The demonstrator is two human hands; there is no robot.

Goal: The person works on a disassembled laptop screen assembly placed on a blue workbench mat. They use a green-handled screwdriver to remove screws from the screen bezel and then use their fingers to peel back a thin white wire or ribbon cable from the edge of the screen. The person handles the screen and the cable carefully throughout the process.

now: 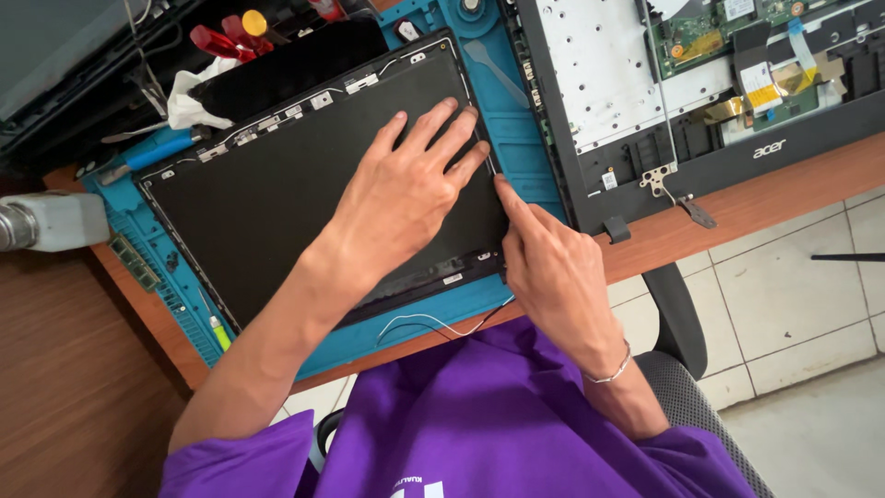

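Note:
A black laptop screen panel [267, 194] lies flat on a blue work mat [516, 138] on the wooden table. My left hand [401, 198] rests palm down on the panel's right part, fingers spread toward its right edge. My right hand [544, 258] is beside it, index finger pressing at the panel's right edge near the lower corner, the other fingers curled. Neither hand holds anything. Thin white and black wires [433, 323] trail from the panel's bottom corner over the mat.
An opened laptop base [701, 166] with exposed circuit board [737, 37] sits at the right. Red-handled screwdrivers [226, 37], a white cloth [189, 97] and a blue-handled tool [152, 157] lie at the upper left. A memory module [134, 263] rests on the mat's left. Tiled floor lies below right.

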